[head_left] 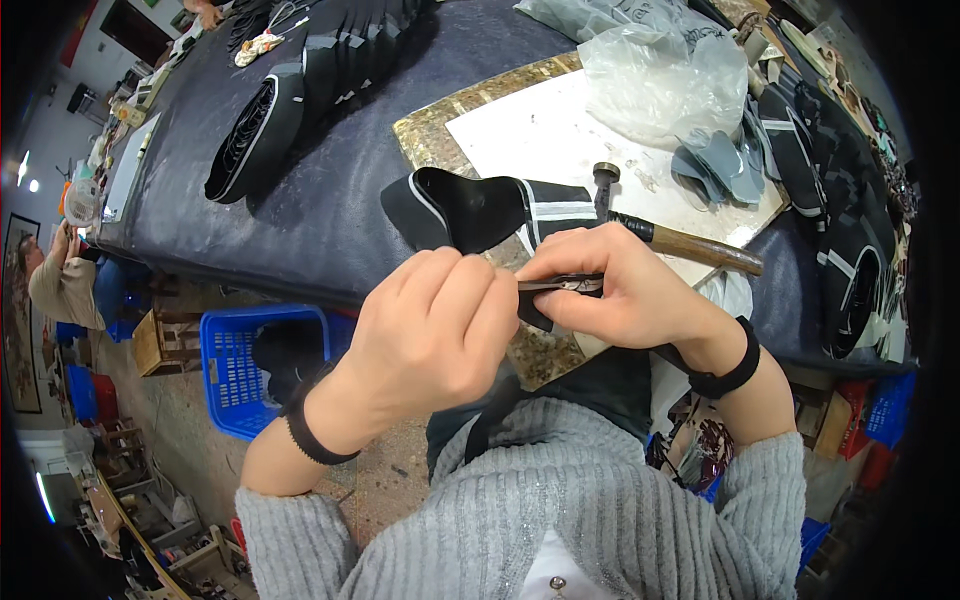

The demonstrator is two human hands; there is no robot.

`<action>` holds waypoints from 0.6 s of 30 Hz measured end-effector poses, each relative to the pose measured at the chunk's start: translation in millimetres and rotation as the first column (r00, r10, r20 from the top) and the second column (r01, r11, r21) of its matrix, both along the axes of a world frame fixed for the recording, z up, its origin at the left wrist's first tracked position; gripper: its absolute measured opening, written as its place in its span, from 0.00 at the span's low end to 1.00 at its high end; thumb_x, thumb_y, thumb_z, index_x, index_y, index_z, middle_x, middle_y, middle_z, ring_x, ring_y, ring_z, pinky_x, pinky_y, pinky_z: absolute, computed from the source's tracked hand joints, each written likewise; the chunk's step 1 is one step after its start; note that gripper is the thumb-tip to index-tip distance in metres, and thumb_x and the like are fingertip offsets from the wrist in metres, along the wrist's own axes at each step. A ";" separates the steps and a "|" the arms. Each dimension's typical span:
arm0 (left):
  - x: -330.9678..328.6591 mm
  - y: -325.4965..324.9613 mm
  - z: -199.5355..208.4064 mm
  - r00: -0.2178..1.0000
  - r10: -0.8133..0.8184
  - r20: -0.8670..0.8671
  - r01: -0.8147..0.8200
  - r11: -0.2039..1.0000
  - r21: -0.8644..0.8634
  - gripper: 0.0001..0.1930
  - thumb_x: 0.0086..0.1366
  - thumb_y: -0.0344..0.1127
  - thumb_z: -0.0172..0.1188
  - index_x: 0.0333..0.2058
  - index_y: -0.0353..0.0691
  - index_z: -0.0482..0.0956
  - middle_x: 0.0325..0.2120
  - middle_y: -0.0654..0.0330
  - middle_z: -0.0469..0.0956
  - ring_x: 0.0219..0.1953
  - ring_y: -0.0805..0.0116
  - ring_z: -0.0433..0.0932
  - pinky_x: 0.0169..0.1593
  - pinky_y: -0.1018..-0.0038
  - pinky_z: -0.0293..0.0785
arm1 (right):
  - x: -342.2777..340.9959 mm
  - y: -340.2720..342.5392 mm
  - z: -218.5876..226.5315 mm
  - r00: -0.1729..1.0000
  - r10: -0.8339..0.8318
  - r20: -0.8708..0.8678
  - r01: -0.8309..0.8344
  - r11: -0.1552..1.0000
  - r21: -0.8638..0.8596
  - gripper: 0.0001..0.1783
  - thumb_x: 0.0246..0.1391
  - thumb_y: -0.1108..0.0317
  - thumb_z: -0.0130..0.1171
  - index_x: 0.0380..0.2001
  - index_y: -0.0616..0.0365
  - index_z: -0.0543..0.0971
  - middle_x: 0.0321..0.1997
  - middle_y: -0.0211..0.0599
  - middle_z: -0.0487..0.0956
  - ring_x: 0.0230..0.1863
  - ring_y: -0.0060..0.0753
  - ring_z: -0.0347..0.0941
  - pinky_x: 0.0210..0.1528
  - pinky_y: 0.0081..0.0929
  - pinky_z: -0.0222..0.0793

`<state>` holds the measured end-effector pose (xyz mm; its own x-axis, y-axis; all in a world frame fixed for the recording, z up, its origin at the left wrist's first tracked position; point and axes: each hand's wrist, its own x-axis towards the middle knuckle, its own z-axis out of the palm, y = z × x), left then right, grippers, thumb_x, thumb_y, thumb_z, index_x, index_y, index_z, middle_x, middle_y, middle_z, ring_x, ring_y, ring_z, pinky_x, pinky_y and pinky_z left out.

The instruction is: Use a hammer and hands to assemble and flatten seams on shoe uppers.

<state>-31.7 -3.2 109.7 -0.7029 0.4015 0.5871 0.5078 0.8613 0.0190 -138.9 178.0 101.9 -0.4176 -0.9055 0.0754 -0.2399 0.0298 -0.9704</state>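
The left hand (425,325) is curled closed on one end of a small dark piece (538,313), and the right hand (625,285) pinches its other end between thumb and finger; the piece sits between them at the tabletop (350,235)'s near edge. The step looks like fine two-handed work along that piece's edge, so the next move seems to call for steady pinches and little travel. Just beyond lies a black piece with white stripes (490,215); a hammer (700,246) limits room to the right. Farther, a plastic bag (665,85) rests on the white sheet (500,135). The roomier side is leftward, short of the row of black pieces (325,75).
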 end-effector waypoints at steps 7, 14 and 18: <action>4.1 2.0 0.1 0.981 -0.094 0.169 0.004 0.882 0.472 0.19 0.50 0.23 0.66 0.42 0.33 0.71 0.29 0.59 0.76 0.30 0.68 0.77 0.37 0.79 0.70 | -6.5 4.4 -1.1 0.994 0.082 0.070 -0.076 0.994 -0.084 0.13 0.47 0.73 0.59 0.38 0.67 0.80 0.33 0.40 0.81 0.36 0.23 0.75 0.40 0.23 0.70; 40.7 -25.5 76.3 0.912 -0.319 0.258 0.058 0.722 0.689 0.14 0.48 0.23 0.69 0.35 0.27 0.79 0.20 0.54 0.78 0.19 0.69 0.75 0.24 0.76 0.68 | 18.9 -7.3 42.3 0.979 0.199 0.039 -0.179 0.939 -0.294 0.12 0.49 0.70 0.66 0.37 0.62 0.79 0.28 0.34 0.79 0.28 0.27 0.72 0.45 0.29 0.66; 92.7 -49.0 118.3 0.795 -0.298 0.529 -0.090 0.804 0.588 0.15 0.48 0.26 0.71 0.35 0.27 0.79 0.17 0.54 0.77 0.17 0.68 0.75 0.21 0.75 0.67 | 62.6 -19.4 68.2 0.891 0.401 0.215 -0.375 0.915 -0.153 0.13 0.57 0.70 0.60 0.43 0.64 0.73 0.30 0.34 0.76 0.27 0.21 0.71 0.30 0.20 0.67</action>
